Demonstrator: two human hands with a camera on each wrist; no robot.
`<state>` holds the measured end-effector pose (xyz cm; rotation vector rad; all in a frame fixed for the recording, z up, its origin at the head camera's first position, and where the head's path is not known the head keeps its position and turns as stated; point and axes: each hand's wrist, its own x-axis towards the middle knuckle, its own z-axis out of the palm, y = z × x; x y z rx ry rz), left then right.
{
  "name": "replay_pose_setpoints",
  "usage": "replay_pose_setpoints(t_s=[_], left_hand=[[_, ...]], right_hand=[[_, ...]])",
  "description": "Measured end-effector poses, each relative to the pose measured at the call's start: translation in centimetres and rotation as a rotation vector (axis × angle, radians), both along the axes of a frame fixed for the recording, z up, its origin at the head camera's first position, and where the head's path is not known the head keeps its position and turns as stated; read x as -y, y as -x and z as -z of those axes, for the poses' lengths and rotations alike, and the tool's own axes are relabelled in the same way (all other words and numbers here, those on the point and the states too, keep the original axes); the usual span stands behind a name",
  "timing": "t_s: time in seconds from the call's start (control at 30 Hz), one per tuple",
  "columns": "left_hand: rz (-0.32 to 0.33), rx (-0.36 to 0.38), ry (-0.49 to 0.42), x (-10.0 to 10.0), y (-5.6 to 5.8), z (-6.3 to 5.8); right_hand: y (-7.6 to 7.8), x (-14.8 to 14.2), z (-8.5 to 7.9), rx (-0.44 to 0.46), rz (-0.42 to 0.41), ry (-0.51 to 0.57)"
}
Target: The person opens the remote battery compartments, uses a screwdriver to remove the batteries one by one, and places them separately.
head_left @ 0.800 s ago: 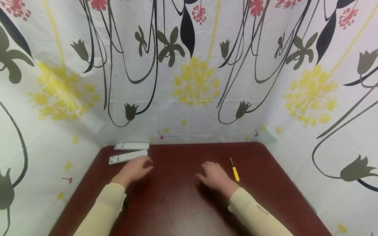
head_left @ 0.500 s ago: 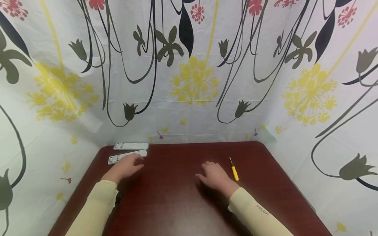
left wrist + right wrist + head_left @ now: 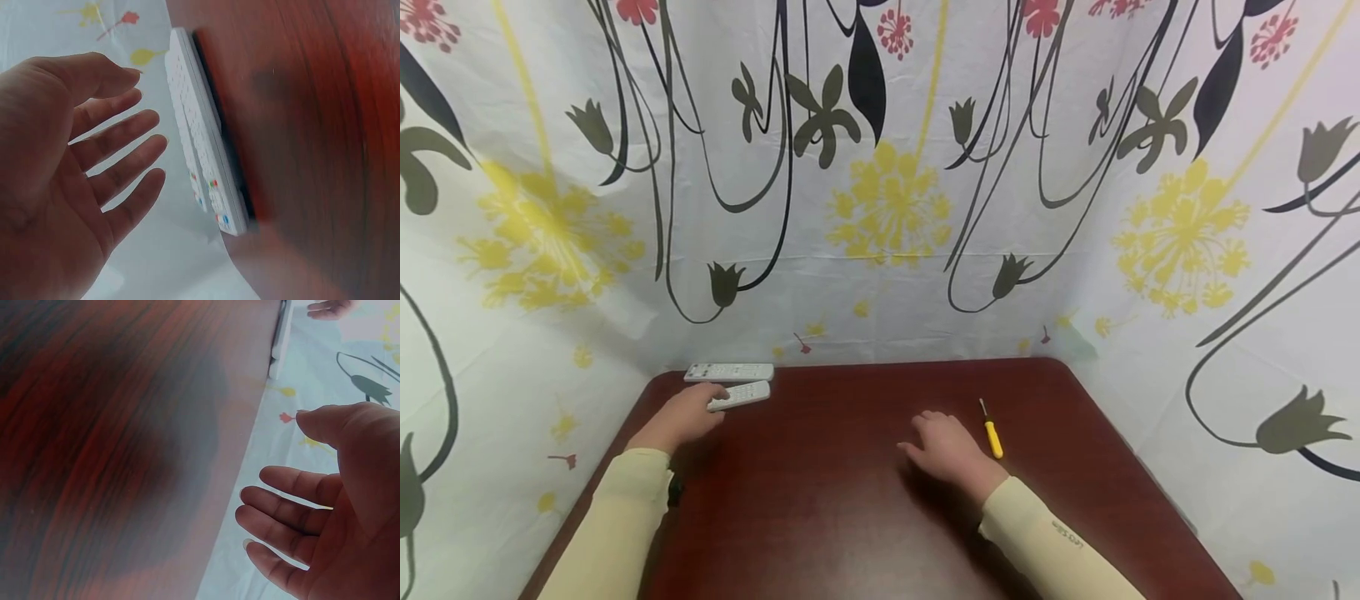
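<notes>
- Head view: the nearer remote point(image 3: 743, 394) lies on the surface point(image 3: 835, 467), to the right of the left hand point(image 3: 679, 415), which hides its left end.
- Its long axis runs left to right, right end slanting away.
- The left hand, nearest, has loosely spread fingers, holding nothing.
- The right hand point(image 3: 951, 450), relaxed and holding nothing, is well apart.

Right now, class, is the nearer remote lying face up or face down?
Face up: the nearer remote shows its buttons on top, some coloured.
</notes>
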<state>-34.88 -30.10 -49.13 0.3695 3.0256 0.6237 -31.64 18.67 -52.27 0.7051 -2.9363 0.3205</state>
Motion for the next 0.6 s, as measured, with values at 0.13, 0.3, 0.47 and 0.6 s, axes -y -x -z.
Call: replay_pose_setpoints(t_s=[0.13,0.3,0.47,0.6], left_hand=[[-0.012,-0.001,0.004,0.9,0.2,-0.1],[-0.023,0.012,-0.007,1.6,0.3,-0.4],[-0.045,0.035,-0.014,2.1,0.9,0.0],[-0.058,0.012,0.01,2.5,2.0,0.8]], right_hand=[[-0.1,0.0,0.1,0.003,0.007,-0.004],[-0.2,0.0,0.1,0.011,0.011,-0.001],[-0.3,-0.1,0.1,0.018,0.01,0.003],[-0.4,-0.1,0.0,0.024,0.01,0.006]])
